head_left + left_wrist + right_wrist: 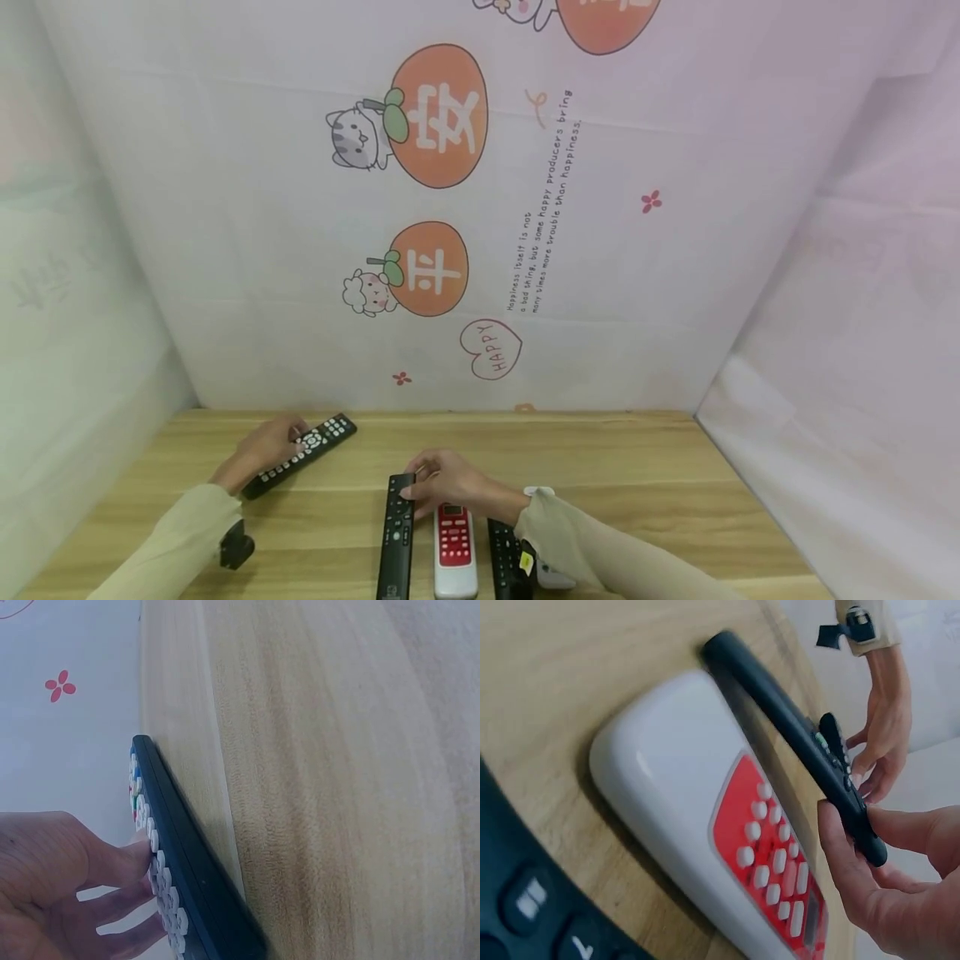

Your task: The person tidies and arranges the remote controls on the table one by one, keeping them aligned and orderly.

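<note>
At the left of the head view my left hand (pixel 264 447) grips a black remote control (pixel 335 430) with white buttons, which lies slanted over the table. In the left wrist view the thumb rests on the buttons of that remote (pixel 196 859). Near the middle, my right hand (pixel 453 483) pinches the far end of a second, long black remote control (pixel 393 554) between thumb and fingers. The right wrist view shows this remote (pixel 780 712) beside a white remote control with a red button panel (pixel 660 765), which lies just right of it.
Another black remote control (pixel 505 550) lies right of the white one, partly under the right forearm. A white thing (pixel 557 578) beside it is mostly hidden by the sleeve. Printed white cloth (pixel 600 275) stands behind the wooden table (pixel 637 467) and at both sides.
</note>
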Action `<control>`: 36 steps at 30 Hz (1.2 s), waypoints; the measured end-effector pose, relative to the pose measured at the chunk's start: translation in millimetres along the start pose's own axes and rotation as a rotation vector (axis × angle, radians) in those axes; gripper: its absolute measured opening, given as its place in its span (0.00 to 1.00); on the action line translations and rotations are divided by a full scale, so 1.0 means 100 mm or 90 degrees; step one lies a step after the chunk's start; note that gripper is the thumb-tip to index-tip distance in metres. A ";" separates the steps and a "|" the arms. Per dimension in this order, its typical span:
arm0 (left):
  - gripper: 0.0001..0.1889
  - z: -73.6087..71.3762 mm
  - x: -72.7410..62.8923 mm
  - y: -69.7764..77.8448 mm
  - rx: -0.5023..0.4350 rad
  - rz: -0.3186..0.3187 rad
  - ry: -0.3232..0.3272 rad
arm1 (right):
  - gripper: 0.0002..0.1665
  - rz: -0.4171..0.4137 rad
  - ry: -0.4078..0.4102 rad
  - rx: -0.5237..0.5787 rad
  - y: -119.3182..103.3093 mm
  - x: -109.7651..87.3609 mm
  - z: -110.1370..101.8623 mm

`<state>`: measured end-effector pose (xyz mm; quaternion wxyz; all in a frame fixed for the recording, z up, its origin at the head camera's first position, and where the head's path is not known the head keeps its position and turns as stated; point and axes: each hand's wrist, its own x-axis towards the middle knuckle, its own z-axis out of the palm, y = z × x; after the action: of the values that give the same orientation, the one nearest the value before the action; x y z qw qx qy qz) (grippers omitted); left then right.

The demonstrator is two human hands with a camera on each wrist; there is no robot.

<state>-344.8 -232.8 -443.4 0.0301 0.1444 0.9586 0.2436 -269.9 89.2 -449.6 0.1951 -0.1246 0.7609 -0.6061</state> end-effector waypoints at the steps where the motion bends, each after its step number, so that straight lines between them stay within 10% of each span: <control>1: 0.16 0.00 0.00 0.00 0.000 -0.001 0.000 | 0.15 -0.002 0.002 -0.007 0.00 0.01 0.00; 21: 0.16 0.02 -0.01 0.00 -0.003 -0.002 -0.001 | 0.15 -0.096 0.051 -0.344 0.10 0.08 0.04; 36: 0.16 0.00 0.01 -0.02 -0.002 -0.011 0.001 | 0.12 -0.109 0.028 -0.396 0.10 0.12 0.01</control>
<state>-345.9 -234.0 -444.1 0.0315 0.1355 0.9594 0.2452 -280.2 85.6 -461.2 0.0798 -0.2285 0.9004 -0.3615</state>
